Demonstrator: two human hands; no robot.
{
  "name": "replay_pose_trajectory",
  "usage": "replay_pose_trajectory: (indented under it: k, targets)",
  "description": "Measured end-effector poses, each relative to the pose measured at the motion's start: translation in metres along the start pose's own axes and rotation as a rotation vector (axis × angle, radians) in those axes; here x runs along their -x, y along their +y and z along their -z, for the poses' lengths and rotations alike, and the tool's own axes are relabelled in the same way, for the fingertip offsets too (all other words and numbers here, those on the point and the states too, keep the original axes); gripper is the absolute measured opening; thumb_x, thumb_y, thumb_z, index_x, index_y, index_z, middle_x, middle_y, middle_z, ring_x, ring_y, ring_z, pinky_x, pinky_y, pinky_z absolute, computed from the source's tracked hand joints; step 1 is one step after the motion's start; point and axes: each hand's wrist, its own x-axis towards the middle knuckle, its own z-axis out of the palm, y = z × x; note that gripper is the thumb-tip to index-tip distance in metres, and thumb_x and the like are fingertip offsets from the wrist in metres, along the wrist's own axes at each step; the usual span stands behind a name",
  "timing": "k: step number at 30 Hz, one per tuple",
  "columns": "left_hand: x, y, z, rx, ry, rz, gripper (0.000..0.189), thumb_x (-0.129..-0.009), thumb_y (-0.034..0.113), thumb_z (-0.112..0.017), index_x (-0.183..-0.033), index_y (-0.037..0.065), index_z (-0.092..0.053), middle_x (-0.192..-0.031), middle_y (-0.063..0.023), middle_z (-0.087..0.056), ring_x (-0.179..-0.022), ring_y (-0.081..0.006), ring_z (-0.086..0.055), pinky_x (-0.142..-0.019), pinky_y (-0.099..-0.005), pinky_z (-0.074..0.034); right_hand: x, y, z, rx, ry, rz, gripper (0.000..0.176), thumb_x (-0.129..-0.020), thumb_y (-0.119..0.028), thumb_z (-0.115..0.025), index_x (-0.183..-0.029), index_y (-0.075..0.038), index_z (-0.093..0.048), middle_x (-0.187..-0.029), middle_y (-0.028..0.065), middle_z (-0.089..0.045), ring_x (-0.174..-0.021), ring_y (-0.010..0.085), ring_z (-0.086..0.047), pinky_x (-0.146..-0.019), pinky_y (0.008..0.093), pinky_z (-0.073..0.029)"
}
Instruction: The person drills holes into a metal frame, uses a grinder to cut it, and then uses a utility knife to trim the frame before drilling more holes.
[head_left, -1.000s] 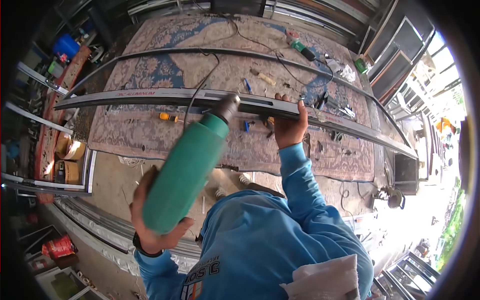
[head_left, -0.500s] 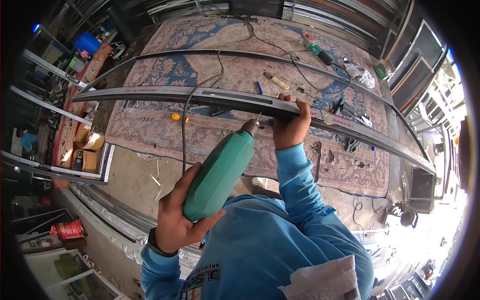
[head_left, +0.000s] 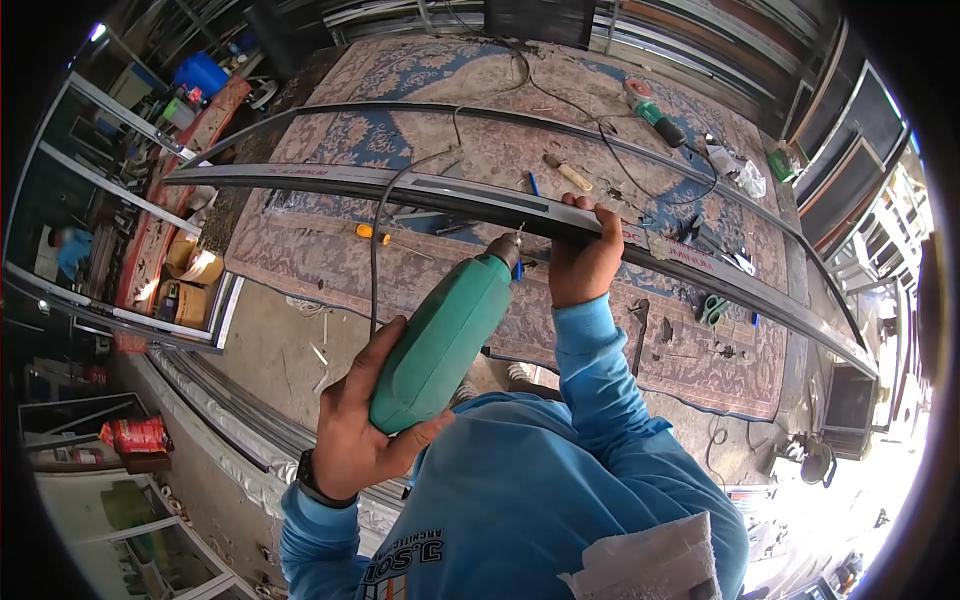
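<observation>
My left hand (head_left: 355,425) is wrapped round the rear of a green power drill (head_left: 440,345), its thumb on the near side. The drill points up and right, and its thin bit reaches the near edge of a long metal frame (head_left: 340,183); whether it touches cannot be made out. Just right of the bit, my right hand (head_left: 585,255) grips the frame's near bar, with fingertips over the top. A dark cable runs across the frame and down behind the drill.
Under the frame lies a patterned rug (head_left: 290,235) with a yellow screwdriver (head_left: 370,234), a light-handled tool (head_left: 570,173), scissors (head_left: 711,310) and a green grinder (head_left: 655,115). A red bench (head_left: 150,240) stands left. A person in blue (head_left: 72,252) shows at the far left.
The view has shifted slightly, so the rug, frame and tools appear a little further right and lower. Both hands keep their holds, and the drill remains close to the bar.
</observation>
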Motion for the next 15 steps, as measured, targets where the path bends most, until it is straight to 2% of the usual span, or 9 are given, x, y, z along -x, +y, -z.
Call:
replay_pose_trajectory:
  k: [4,15]
  targets:
    - [-0.002,0.002,0.002,-0.018,-0.007,-0.003,0.086,-0.087,0.023,-0.086,-0.156,-0.003,-0.04,-0.126,-0.0271,-0.071,-0.105,-0.037,-0.077,-0.086,-0.043,-0.064,0.0,-0.001,0.001,0.01,0.006,-0.004,0.02,-0.097,-0.015,-0.06,-0.105,0.002,-0.056,-0.105,0.014,-0.064,-0.11,0.0343,-0.062,-0.109,0.0471,-0.048]
    - [-0.032,0.021,0.026,-0.201,-0.079,-0.052,0.087,-0.084,0.022,-0.088,-0.152,-0.002,-0.042,-0.125,-0.03,-0.069,-0.105,-0.0442,-0.075,-0.088,-0.0472,-0.062,-0.008,-0.002,-0.007,0.027,0.019,-0.006,0.022,-0.095,-0.012,-0.057,-0.11,0.004,-0.055,-0.11,0.0151,-0.063,-0.109,0.0318,-0.065,-0.104,0.0469,-0.051]
